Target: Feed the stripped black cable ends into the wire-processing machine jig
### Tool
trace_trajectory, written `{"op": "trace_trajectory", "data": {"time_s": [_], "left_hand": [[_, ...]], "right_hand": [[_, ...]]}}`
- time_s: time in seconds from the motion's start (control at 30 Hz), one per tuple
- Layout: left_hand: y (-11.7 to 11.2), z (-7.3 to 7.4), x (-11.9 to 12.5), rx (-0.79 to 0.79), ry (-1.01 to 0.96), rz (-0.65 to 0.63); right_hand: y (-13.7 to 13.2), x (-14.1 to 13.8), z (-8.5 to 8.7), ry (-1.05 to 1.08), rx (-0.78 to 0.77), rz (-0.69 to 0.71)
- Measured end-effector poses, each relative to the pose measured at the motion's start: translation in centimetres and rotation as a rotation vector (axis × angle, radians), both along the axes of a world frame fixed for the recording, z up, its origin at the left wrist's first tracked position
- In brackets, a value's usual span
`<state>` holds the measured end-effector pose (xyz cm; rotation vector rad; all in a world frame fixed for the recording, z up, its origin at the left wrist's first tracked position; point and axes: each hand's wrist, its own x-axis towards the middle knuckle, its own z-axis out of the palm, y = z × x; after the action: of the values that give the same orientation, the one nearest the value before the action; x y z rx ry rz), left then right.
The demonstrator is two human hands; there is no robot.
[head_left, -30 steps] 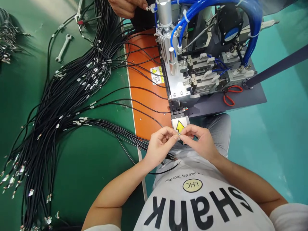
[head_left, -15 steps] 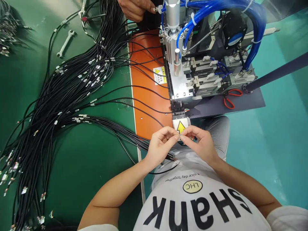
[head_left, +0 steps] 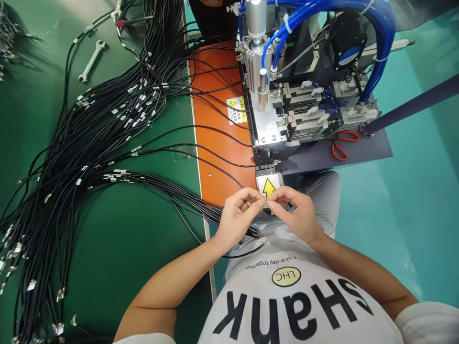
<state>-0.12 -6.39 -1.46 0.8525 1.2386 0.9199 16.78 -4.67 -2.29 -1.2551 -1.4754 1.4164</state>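
Note:
Both my hands meet in front of the machine's near end, fingertips almost touching. My left hand (head_left: 239, 215) is closed in a pinch of thumb and forefinger. My right hand (head_left: 296, 210) pinches the same way from the other side. Thin wire ends (head_left: 266, 203) show as a tiny bit between the fingertips, mostly hidden. A black cable (head_left: 226, 173) crosses the orange plate (head_left: 225, 188) and disappears behind my left hand. Just beyond my fingers lies a white block with a yellow arrow (head_left: 268, 187). Under my left wrist, a bundle of black cables (head_left: 186, 198) reaches my lap.
A machine with metal cylinders (head_left: 263, 95) and blue air hoses (head_left: 322, 9) stands ahead. Red-handled pliers (head_left: 340, 145) lie on its dark base. Many black cables (head_left: 96, 129) cover the green table (head_left: 143, 267), near a wrench (head_left: 93, 62). Another person's hand (head_left: 211, 2) barely shows at the top.
The view has shifted slightly, moving the scene a little left and up. The other person's hand has drawn back from the machine, mostly out of view. My hands keep their pinch.

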Motion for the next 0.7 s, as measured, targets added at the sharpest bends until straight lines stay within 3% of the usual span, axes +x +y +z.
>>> {"op": "trace_trajectory", "data": {"time_s": [0.13,0.4,0.7], "left_hand": [[-0.06,-0.17,-0.02,0.003,0.005,-0.011],[0.02,0.03,0.01,0.041,0.034,-0.048],[-0.11,-0.2,0.22,0.021,0.042,-0.026]], "right_hand": [[-0.09,-0.14,-0.13,-0.018,0.096,-0.022],[-0.3,0.3,-0.33,0.032,-0.072,-0.006],[-0.09,0.15,-0.3,0.029,-0.084,-0.023]]}}
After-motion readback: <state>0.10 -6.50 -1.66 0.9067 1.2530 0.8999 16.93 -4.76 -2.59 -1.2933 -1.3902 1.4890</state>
